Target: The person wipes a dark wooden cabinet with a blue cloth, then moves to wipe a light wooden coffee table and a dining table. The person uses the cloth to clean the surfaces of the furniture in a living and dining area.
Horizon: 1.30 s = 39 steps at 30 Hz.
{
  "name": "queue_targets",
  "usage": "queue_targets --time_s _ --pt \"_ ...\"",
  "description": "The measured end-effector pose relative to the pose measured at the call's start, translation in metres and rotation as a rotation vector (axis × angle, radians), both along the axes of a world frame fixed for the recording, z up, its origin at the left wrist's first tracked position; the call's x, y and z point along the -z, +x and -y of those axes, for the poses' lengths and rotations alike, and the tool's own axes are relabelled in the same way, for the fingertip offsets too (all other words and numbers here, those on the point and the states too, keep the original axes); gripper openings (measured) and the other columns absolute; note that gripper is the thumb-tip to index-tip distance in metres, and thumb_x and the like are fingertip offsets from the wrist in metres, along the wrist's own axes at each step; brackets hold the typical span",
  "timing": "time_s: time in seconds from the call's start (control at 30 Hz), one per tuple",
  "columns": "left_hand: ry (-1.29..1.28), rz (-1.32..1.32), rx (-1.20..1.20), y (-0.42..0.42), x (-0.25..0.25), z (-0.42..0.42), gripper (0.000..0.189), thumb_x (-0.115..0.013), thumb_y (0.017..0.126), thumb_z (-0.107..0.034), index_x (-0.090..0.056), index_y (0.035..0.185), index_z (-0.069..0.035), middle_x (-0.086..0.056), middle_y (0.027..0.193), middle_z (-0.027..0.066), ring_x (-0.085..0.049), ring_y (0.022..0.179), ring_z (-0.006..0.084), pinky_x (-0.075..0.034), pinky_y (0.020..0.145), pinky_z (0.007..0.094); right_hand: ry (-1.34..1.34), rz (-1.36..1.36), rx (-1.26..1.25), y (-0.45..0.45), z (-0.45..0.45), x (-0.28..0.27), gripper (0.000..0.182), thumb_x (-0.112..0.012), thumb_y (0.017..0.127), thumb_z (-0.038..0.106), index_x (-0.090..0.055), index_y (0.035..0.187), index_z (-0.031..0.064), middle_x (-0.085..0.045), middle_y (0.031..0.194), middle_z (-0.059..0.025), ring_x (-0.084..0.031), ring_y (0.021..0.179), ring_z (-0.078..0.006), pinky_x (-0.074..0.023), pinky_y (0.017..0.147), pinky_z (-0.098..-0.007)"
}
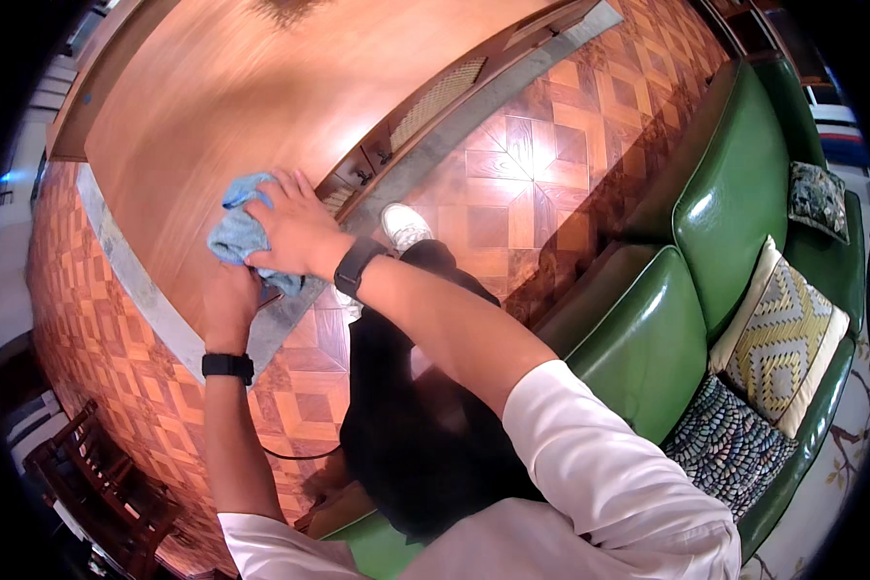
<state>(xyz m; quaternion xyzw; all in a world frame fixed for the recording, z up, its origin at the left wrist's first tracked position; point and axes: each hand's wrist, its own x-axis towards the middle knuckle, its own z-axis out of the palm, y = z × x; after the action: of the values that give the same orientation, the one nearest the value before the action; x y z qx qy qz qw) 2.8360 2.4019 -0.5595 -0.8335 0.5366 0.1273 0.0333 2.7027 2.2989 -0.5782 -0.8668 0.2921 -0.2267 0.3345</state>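
Observation:
A crumpled blue cloth [238, 235] is bunched between my two hands near the corner of a wooden tabletop [188, 145]. My right hand [293, 225] grips it from the right, with some fingers spread towards the table's edge. From below, my left hand [230, 297] meets the cloth's lower side; its fingertips are hidden behind the folds and the right hand. A loose part of the cloth hangs beneath my right palm. Dark bands circle both wrists.
Drawers with dark knobs [363, 176] line the table's side above a grey border [435, 145]. On the right stands a green leather sofa [638, 319] with patterned cushions [786, 337]. A dark wooden chair [105, 486] is at lower left. My white shoe [404, 225] rests beside the table.

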Motion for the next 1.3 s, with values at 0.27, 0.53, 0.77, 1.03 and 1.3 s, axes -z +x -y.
queue_targets --time_s 0.27,0.53,0.77,1.03,1.3 --pt "0.156 0.073 0.004 -0.012 -0.008 0.000 0.035 -0.049 0.091 -0.032 -0.061 0.111 -0.007 -0.065 0.104 0.0251 -0.063 0.091 0.0447 -0.050 0.075 0.0545 -0.007 0.018 -0.015 -0.012 -0.011 0.005 0.070 -0.073 0.073 0.047 -0.053 0.128 0.0092 -0.041 0.137 -0.0182 -0.020 0.140 -0.0402 -0.0085 0.117 -0.0528" --pt "0.251 0.134 -0.011 -0.009 -0.018 0.012 0.041 -0.046 0.090 -0.040 -0.068 0.100 -0.007 -0.066 0.097 0.0254 -0.063 0.093 0.0442 -0.050 0.078 0.0519 -0.013 -0.052 0.092 0.009 -0.018 0.012 0.065 -0.075 0.069 0.051 -0.060 0.121 0.0157 -0.045 0.137 -0.0152 -0.021 0.141 -0.0365 -0.0026 0.117 -0.0512" --pt "0.327 0.141 0.033 0.003 -0.010 0.015 0.040 -0.051 0.087 -0.042 -0.065 0.109 -0.012 -0.066 0.104 0.0220 -0.064 0.096 0.0409 -0.051 0.080 0.0496 0.003 -0.084 0.059 0.011 -0.010 0.011 0.065 -0.074 0.070 0.052 -0.060 0.122 0.0155 -0.044 0.138 -0.0132 -0.018 0.142 -0.0358 -0.0005 0.117 -0.0527" --pt "0.262 0.082 -0.066 -0.010 -0.023 0.018 0.041 -0.057 0.084 -0.043 -0.066 0.109 -0.012 -0.068 0.103 0.0214 -0.064 0.096 0.0403 -0.052 0.079 0.0492 0.084 -0.173 -0.103 0.001 -0.001 -0.005 0.067 -0.067 0.081 0.048 -0.049 0.134 0.0113 -0.035 0.146 -0.0155 -0.012 0.144 -0.0369 -0.0009 0.117 -0.0534" --pt "0.350 0.072 0.006 0.002 -0.016 0.023 0.041 -0.060 0.081 -0.038 -0.068 0.107 -0.007 -0.068 0.104 0.0206 -0.066 0.095 0.0371 -0.053 0.081 0.0473 0.056 -0.152 -0.113 0.000 0.007 -0.008 0.069 -0.066 0.081 0.048 -0.048 0.135 0.0098 -0.036 0.145 -0.0172 -0.017 0.143 -0.0380 -0.0059 0.117 -0.0521"
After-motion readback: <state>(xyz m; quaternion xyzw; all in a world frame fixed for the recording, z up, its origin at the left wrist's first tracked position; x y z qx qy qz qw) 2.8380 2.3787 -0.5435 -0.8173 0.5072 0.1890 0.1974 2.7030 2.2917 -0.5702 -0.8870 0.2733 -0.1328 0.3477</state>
